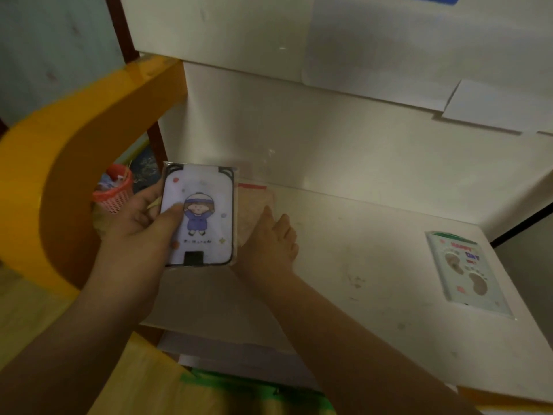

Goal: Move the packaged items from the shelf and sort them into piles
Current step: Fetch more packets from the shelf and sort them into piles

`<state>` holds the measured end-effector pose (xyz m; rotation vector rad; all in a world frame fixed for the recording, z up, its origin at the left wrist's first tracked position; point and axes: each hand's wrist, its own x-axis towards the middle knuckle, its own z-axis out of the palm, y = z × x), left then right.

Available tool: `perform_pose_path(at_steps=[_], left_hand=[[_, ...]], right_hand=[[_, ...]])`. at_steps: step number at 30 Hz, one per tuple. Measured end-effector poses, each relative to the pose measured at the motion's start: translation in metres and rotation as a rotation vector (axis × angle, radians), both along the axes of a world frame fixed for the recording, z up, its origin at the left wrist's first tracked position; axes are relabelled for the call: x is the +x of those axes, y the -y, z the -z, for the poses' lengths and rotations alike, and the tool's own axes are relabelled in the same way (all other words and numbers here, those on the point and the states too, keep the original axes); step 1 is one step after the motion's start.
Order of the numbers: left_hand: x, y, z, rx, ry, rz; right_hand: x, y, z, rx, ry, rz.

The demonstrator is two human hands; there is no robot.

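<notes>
A flat packet [199, 218], printed with a cartoon child in a purple coat, is held by the left hand [146, 223] above the left end of the shelf [359, 265]. The thumb is laid across its front and the fingers are curled behind its left edge, so it is pinched at the side. The right hand [269, 244] is stretched out with straight, relaxed fingers, its tips resting on a pale packet [254, 202] that lies flat on the shelf, partly hidden behind the held one. Nothing is gripped by it. A third packet [466, 272], with paw prints, lies apart toward the right end of the shelf.

The packets are judged to be light, thin and fairly stiff, like cards or phone cases sleeved in clear film. The film is likely to be slippery, so a side pinch with thumb on the face is thought the surest hold. A packet lying flat would probably need one edge slid or lifted first, before the fingers can be brought beneath it. Little risk of breakage is expected, though the film may crease.
</notes>
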<state>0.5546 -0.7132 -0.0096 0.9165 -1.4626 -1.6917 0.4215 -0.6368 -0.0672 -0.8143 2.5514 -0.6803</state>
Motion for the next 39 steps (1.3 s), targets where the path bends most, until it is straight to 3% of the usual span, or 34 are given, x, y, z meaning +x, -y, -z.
perform_pose_path(at_steps=[6, 15, 23, 28, 39], left_hand=[[-0.01, -0.004, 0.005, -0.009, 0.03, 0.012], [-0.05, -0.013, 0.017, -0.001, 0.053, 0.065], [-0.114, -0.046, 0.032, 0.015, 0.094, 0.296], [-0.154, -0.071, 0.041, -0.119, 0.159, 0.452], [-0.191, -0.081, 0.057, -0.537, 0.526, 0.725]], right_hand=[[-0.013, -0.005, 0.002, -0.067, -0.078, -0.095], [-0.038, -0.045, -0.01, -0.302, 0.218, -0.114], [-0.078, -0.155, -0.019, -0.168, -0.271, 0.028], [-0.087, -0.217, -0.031, 0.059, -0.328, 0.115], [-0.083, -0.278, -0.049, 0.128, -0.387, 0.164]])
